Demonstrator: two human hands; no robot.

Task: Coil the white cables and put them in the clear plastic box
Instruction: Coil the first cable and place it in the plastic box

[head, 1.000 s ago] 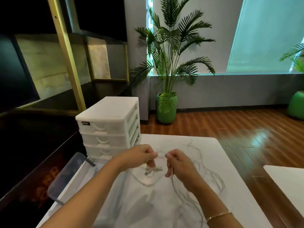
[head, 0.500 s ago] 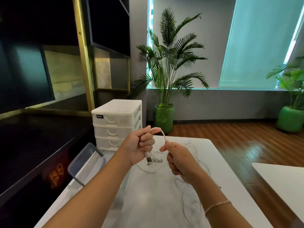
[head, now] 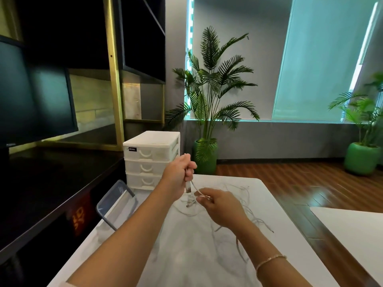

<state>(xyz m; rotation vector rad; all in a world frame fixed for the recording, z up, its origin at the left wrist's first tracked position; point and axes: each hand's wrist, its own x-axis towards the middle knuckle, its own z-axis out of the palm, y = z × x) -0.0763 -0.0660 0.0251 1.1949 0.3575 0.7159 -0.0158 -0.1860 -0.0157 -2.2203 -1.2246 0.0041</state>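
Several thin white cables [head: 240, 204] lie tangled on the white marbled table [head: 186, 255]. My left hand [head: 179, 175] is raised above the table and grips one cable near its plug, which hangs below the fist. My right hand [head: 219, 206] is lower and to the right, pinching the same cable a short way along, so a short arc of cable runs between the two hands. The clear plastic box [head: 116, 204] stands at the table's left edge, tilted, with no cable visible in it.
A white three-drawer organiser [head: 150, 160] stands at the table's far left corner behind the box. A dark counter and shelving run along the left. Potted palms [head: 207, 96] stand on the wooden floor beyond. Another white table corner [head: 352, 230] shows at right.
My left hand has lifted higher with the cable end. My right hand has dropped lower and to the right, sliding along the cable. The camera has tilted upward.
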